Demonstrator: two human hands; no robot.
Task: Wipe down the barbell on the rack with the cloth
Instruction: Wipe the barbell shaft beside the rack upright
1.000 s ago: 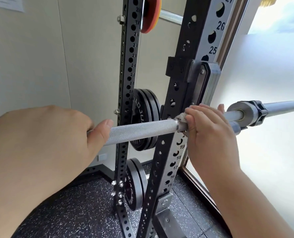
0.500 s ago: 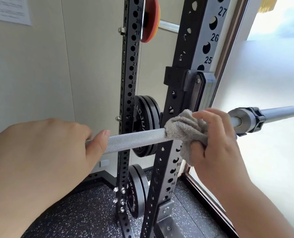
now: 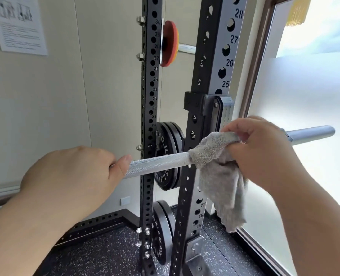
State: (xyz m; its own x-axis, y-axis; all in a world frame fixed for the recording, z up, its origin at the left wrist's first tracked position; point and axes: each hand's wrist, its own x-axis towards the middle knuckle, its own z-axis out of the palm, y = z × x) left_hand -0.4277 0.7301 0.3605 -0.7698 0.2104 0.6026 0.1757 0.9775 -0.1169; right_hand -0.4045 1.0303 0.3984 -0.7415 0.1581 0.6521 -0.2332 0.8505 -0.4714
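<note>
Clutching the cloth in its fingers over the left-right barbell, the right hand is sitting right of the left hand, which is gripping the bare shaft.

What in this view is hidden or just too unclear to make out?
Head view, all four:
1. Barbell beyond the left hand: hidden by that hand.
2. Where the bar rests on the rack: covered by the cloth and right hand.
3. Wall poster text: too small and blurred to read.
4. Outside the window: frosted glass, glare.
</note>
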